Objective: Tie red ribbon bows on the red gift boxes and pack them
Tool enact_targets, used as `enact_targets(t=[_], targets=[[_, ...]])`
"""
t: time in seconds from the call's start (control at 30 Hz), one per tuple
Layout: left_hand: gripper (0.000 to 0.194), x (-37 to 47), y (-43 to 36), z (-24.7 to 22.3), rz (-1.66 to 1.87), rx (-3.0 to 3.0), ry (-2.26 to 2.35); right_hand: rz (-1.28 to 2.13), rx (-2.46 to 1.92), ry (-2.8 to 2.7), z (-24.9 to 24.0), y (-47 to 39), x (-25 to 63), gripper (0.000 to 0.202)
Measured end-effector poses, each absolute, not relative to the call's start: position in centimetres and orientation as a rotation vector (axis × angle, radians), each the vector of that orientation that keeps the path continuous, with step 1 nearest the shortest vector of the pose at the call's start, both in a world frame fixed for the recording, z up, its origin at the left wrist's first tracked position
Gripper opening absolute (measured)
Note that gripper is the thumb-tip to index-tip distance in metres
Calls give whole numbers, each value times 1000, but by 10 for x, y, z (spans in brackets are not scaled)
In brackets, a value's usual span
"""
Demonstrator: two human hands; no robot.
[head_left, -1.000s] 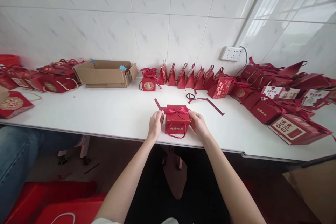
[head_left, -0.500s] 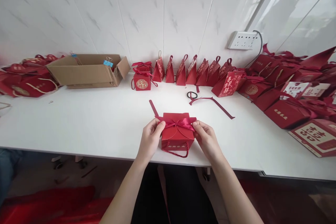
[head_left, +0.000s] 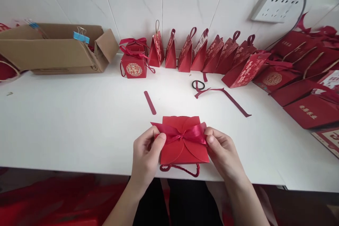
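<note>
A red gift box with overlapping curved flaps stands near the table's front edge, its rope handle drooping at the front. Across its top lies a shiny dark-red ribbon tied in a bow. My left hand pinches the ribbon's left side between thumb and fingers. On the other side, my right hand pinches the right loop. Both hands rest close against the box's sides. Just behind it lies a short dark-red strip.
Along the wall stand small red boxes and several triangular ones. An open cardboard box with blue clips is at left. A black ring and a ribbon scrap lie behind right. More red boxes crowd the right.
The view has come closer and tilted down over the box. Both hands still pinch the bow's sides, and the bow looks spread a little wider.
</note>
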State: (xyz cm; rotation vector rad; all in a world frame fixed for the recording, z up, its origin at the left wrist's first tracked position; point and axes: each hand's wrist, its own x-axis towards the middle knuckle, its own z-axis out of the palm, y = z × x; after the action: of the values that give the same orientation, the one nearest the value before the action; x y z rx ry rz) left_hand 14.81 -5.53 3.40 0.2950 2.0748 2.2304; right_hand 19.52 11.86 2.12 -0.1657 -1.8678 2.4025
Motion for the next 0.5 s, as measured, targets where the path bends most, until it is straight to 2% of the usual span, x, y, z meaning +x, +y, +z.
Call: enact_targets(t=[0.17, 0.5], targets=[[40, 147, -53, 32, 2220, 302, 2135, 2460, -198, -1852, 23, 121, 195, 38], [40, 152, -59, 25, 2206, 245, 1970, 2705, -329, -1610, 29, 123, 193, 35]])
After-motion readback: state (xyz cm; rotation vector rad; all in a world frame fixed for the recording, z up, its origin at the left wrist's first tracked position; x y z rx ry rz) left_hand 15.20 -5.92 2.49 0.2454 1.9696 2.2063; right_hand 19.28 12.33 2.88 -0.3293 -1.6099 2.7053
